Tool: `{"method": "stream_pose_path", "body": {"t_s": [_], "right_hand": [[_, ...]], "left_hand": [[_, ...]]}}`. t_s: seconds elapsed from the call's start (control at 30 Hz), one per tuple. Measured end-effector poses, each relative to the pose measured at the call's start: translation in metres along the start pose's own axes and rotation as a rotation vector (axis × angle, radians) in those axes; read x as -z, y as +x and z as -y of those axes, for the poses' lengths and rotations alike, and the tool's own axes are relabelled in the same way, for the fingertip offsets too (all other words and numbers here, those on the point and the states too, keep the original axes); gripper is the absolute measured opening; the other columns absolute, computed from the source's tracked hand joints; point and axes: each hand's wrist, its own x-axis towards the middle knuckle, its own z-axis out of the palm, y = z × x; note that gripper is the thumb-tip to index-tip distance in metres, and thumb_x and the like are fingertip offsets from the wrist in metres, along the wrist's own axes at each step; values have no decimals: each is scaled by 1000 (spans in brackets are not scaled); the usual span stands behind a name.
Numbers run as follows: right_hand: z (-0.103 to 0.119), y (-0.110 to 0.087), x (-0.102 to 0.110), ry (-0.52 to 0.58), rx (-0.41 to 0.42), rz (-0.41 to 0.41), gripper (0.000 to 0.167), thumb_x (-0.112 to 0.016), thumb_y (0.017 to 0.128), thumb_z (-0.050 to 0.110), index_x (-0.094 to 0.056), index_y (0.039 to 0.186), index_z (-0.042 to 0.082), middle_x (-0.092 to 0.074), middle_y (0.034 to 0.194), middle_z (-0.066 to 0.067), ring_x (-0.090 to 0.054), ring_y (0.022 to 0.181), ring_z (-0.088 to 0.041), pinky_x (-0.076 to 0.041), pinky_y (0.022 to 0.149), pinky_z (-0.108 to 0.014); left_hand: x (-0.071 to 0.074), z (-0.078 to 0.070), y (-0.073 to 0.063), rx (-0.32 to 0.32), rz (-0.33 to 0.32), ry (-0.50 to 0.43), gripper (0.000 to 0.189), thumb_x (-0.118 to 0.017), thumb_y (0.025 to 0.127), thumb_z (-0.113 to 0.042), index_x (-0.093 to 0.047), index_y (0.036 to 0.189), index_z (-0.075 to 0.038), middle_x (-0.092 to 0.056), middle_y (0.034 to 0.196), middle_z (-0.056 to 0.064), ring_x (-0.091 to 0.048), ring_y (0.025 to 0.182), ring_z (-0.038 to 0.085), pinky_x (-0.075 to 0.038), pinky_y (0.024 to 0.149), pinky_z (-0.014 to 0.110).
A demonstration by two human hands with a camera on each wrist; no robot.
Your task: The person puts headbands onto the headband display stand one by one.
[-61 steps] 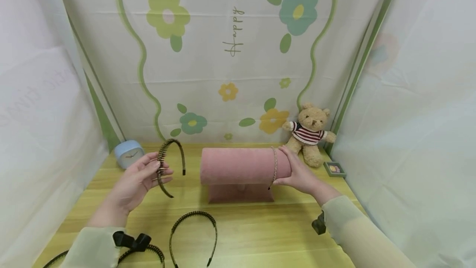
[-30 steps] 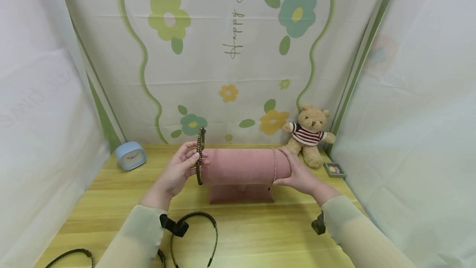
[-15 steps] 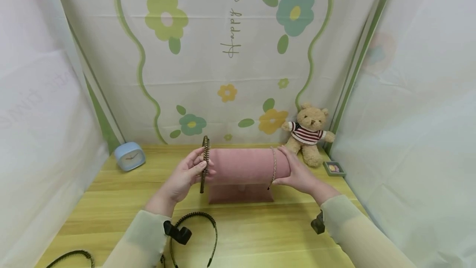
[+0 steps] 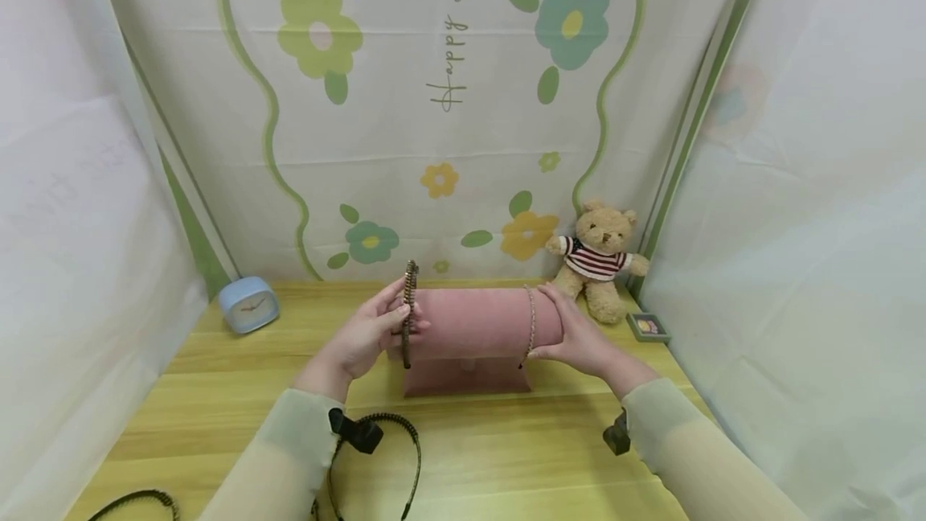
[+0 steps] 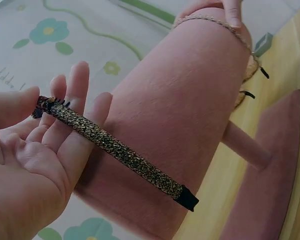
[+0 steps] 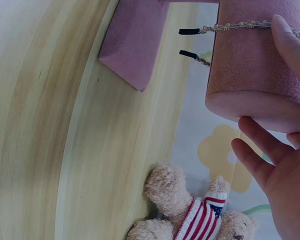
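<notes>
My left hand point(image 4: 362, 340) pinches a dark gold-and-black glittery headband point(image 4: 408, 328) at the left end of a pink velvet roll stand point(image 4: 470, 320). In the left wrist view the thumb presses the headband point(image 5: 125, 150) near its toothed part, and its black-tipped arm slants across the front of the roll. My right hand point(image 4: 582, 344) holds the roll's right end. Around that end sits a thin beaded headband point(image 4: 532, 320); the right wrist view shows the right thumb touching this beaded headband point(image 6: 237, 26), with fingers at the roll's end face.
On the wooden table's near side lies a toothed headband point(image 4: 416, 449), partly behind the left sleeve. Another headband point(image 4: 137, 494) is cut off at lower left. A blue clock point(image 4: 249, 305) stands back left; a teddy bear point(image 4: 596, 260) and small framed picture point(image 4: 649, 327) are at right.
The left hand has carried the glittery headband rightward from beside the clock to the roll's left end, turning it edge-on. The right hand stays at the roll's right end.
</notes>
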Motion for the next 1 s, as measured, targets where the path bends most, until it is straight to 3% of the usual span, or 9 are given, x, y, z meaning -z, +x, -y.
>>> {"method": "stream_pose_path", "body": {"t_s": [0.13, 0.27, 0.37, 0.43, 0.57, 0.7, 0.83, 0.9, 1.0], "right_hand": [[0, 1, -1, -5, 11, -5, 111, -87, 71, 46, -18, 156, 30, -14, 162, -7, -28, 141, -35, -34, 106, -58], [0, 2, -1, -6, 16, -6, 110, -87, 72, 46, -19, 156, 29, -14, 162, -5, -26, 142, -34, -32, 108, -58], [-1, 2, -2, -6, 13, -4, 110, -87, 72, 46, -19, 156, 29, -14, 162, -5, -26, 142, -34, -32, 108, -58], [-2, 2, -2, -5, 11, -4, 110, -87, 72, 46, -19, 156, 29, -14, 162, -5, -26, 142, -34, -32, 108, -58], [-2, 1, -2, -5, 8, -5, 110, -87, 72, 46, -19, 157, 29, -14, 162, -5, -25, 142, -34, -31, 108, -58], [-2, 0, -2, -3, 6, -2, 111, -87, 71, 47, -18, 157, 30, -13, 162, -5, -26, 142, -34, -32, 108, -58], [-2, -1, -1, -6, -2, -1, 111, -87, 71, 48, -18, 157, 31, -13, 163, -5, -27, 142, -35, -33, 107, -58], [-1, -1, -1, -8, 1, -3, 112, -87, 71, 47, -18, 157, 30, -14, 162, -6, -27, 141, -37, -33, 106, -59], [1, -1, -1, -9, 5, -9, 112, -88, 71, 46, -18, 157, 29, -14, 162, -8, -27, 141, -37, -33, 106, -60]], "left_hand": [[-14, 5, -1, 24, -58, 133, 61, -48, 103, -3, -21, 157, -6, -62, 107, 17, -66, 103, 32, -50, 95, 48], [-29, 5, -2, 29, -252, 369, 45, -55, 100, -2, -42, 144, -3, -66, 99, 17, -67, 95, 31, -54, 87, 43], [-37, 0, -4, 71, -382, 643, 19, -59, 99, -9, -55, 117, -5, -67, 92, 12, -66, 81, 25, -55, 72, 39], [-40, -3, -6, 107, -409, 828, 11, -62, 98, -16, -56, 101, -7, -64, 86, 8, -62, 73, 21, -52, 62, 36], [-41, -6, -9, 135, -406, 1125, 26, -65, 96, -27, -54, 78, -11, -54, 72, 4, -50, 62, 19, -41, 53, 33], [-39, -8, -11, 121, -367, 1255, 42, -67, 95, -32, -48, 63, -13, -45, 60, 1, -45, 55, 18, -36, 50, 32], [-34, -10, -12, 123, -333, 1272, 46, -66, 96, -37, -46, 61, -13, -44, 57, -1, -45, 51, 16, -37, 48, 31], [-29, -12, -12, 48, -360, 1287, 38, -68, 94, -35, -52, 68, -13, -50, 66, 1, -49, 58, 18, -41, 52, 32], [-17, -17, -8, -129, -380, 1331, 30, -76, 88, -34, -65, 95, -8, -61, 99, 10, -59, 90, 28, -51, 77, 43]]}}
